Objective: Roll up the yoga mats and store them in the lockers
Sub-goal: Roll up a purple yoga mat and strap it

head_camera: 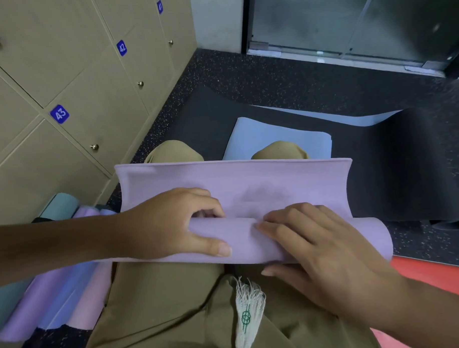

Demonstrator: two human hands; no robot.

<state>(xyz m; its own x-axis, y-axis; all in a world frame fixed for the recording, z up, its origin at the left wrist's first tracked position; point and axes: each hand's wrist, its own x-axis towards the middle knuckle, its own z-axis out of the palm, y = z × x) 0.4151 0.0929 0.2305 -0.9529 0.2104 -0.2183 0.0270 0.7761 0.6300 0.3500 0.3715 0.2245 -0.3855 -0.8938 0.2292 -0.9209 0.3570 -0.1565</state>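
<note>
A lilac yoga mat (249, 181) lies across my lap, its near end wound into a roll and its far end still flat over my knees. My left hand (173, 225) grips the left part of the roll, fingers curled over the top and thumb along the near side. My right hand (311, 246) holds the right part of the roll, fingers bent over it and thumb underneath. Beige lockers (71, 83) numbered 41, 42 and 43, all with closed doors, stand on the left.
Several rolled mats (58, 291) in lilac, blue and teal lie on the floor by my left leg, under the lockers. A light blue mat (279, 138) and a black mat (405, 162) are spread ahead. A red mat (435, 273) lies at the right. Glass doors (348, 21) stand at the back.
</note>
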